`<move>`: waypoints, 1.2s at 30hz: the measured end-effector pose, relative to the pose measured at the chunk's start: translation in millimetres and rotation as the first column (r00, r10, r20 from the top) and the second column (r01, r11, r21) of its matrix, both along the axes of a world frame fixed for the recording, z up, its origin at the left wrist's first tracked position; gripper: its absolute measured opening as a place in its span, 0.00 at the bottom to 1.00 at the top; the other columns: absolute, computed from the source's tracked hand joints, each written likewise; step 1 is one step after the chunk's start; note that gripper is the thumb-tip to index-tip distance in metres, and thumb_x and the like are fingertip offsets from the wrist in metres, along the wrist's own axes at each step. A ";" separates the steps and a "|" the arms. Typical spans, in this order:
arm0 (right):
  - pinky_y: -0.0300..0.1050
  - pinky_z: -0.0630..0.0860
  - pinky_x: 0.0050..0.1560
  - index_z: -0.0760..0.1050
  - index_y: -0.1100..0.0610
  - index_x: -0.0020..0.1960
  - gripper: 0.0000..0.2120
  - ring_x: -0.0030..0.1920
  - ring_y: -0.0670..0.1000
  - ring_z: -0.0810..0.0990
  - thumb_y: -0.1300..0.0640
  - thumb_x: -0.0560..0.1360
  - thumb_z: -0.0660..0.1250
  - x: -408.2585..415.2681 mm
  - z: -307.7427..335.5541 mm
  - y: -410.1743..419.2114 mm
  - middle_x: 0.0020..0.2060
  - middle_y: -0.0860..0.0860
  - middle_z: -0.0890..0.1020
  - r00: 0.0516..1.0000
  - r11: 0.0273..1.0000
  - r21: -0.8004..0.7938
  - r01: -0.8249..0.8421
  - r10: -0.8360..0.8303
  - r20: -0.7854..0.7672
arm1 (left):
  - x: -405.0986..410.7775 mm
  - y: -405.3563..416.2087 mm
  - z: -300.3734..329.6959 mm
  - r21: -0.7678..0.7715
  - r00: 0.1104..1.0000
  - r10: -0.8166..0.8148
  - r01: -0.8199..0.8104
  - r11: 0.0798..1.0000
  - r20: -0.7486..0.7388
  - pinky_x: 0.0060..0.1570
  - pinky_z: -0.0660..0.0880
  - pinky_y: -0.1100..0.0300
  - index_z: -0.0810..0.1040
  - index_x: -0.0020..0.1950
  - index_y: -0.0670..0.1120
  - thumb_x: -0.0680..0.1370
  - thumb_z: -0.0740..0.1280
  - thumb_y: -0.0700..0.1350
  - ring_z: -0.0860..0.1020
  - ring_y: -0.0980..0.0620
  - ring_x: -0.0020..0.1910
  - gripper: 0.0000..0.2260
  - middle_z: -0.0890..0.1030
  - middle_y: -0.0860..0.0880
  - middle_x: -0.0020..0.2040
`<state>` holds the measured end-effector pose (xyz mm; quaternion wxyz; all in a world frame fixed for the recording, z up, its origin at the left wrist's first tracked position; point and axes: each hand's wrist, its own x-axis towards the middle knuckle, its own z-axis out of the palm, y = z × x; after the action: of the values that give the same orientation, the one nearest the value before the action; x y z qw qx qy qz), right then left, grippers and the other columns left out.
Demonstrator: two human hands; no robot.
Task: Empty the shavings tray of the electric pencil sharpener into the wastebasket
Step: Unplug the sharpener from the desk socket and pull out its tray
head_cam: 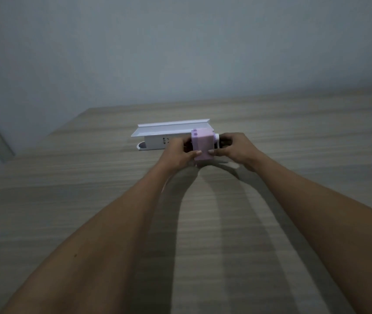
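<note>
A small lilac pencil sharpener [202, 142] with a white part on its right side is held just above the wooden table [89, 211], in the middle of the view. My left hand [178, 152] grips its left side, thumb on the front face. My right hand [234, 147] grips its right side, thumb also on the front face. Its shavings tray is not visible as a separate part. No wastebasket is in view.
Right behind the sharpener lies a white power strip [155, 141] under a white shelf-like tray [169, 129]. A plain grey wall rises behind the table. The table's left edge runs diagonally at the far left.
</note>
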<state>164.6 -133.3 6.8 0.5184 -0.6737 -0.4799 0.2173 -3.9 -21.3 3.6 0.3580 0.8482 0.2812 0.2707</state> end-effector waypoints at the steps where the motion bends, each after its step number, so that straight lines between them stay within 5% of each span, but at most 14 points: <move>1: 0.34 0.78 0.42 0.81 0.69 0.57 0.18 0.46 0.53 0.80 0.70 0.69 0.77 -4.7 3.2 -6.6 0.46 0.60 0.83 1.000 1.000 0.001 -0.008 0.008 -0.001 | -4.9 -6.7 2.6 0.007 1.000 0.002 -0.002 1.000 -0.002 0.53 0.78 0.61 0.78 0.70 0.41 0.77 0.73 0.39 0.81 0.48 0.59 0.21 0.83 0.42 0.62; 3: 0.34 0.78 0.43 0.81 0.70 0.58 0.18 0.47 0.53 0.80 0.71 0.69 0.77 -16.1 11.4 -22.9 0.47 0.60 0.84 1.000 1.000 0.011 -0.029 0.029 0.005 | -17.3 -21.7 9.7 0.019 1.000 0.002 -0.002 1.000 -0.001 0.60 0.78 0.53 0.78 0.70 0.41 0.77 0.74 0.40 0.82 0.46 0.60 0.21 0.84 0.42 0.62; 7: 0.42 0.81 0.51 0.80 0.69 0.59 0.19 0.49 0.54 0.82 0.71 0.69 0.76 -39.6 26.3 -57.4 0.53 0.66 0.85 0.998 0.998 0.026 -0.056 0.056 0.011 | -44.1 -54.7 22.0 0.033 0.999 -0.003 0.001 0.999 0.037 0.61 0.79 0.51 0.79 0.69 0.40 0.77 0.74 0.40 0.83 0.46 0.59 0.20 0.85 0.42 0.61; 20: 0.29 0.79 0.42 0.83 0.62 0.57 0.16 0.46 0.50 0.83 0.67 0.70 0.78 -117.6 49.5 -157.0 0.50 0.58 0.86 0.983 0.985 0.039 -0.170 0.167 0.077 | -137.5 -147.4 42.2 0.017 0.999 -0.001 0.000 1.000 0.054 0.62 0.79 0.43 0.82 0.65 0.39 0.75 0.76 0.42 0.84 0.44 0.57 0.19 0.86 0.42 0.57; 32: 0.46 0.80 0.55 0.82 0.64 0.59 0.20 0.54 0.59 0.85 0.62 0.69 0.79 -141.4 14.1 -207.5 0.53 0.61 0.86 0.986 0.989 -0.067 -0.129 0.135 0.094 | -166.7 -194.3 11.6 -0.001 0.998 -0.062 0.062 0.998 0.012 0.62 0.79 0.45 0.82 0.65 0.39 0.75 0.77 0.41 0.85 0.45 0.56 0.19 0.86 0.43 0.57; 36: 0.40 0.80 0.51 0.81 0.64 0.61 0.20 0.50 0.53 0.84 0.63 0.70 0.79 -146.0 0.2 -213.1 0.54 0.61 0.86 0.986 0.988 -0.070 -0.140 0.145 0.077 | -172.0 -201.3 1.1 -0.019 0.997 -0.073 0.073 0.997 0.008 0.62 0.79 0.48 0.81 0.65 0.38 0.75 0.77 0.41 0.84 0.46 0.56 0.20 0.86 0.42 0.58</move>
<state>18.6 -346.4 7.1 0.4594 -0.6624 -0.5402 0.2416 -176.0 -222.6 4.6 0.3769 0.8533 0.2515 0.2579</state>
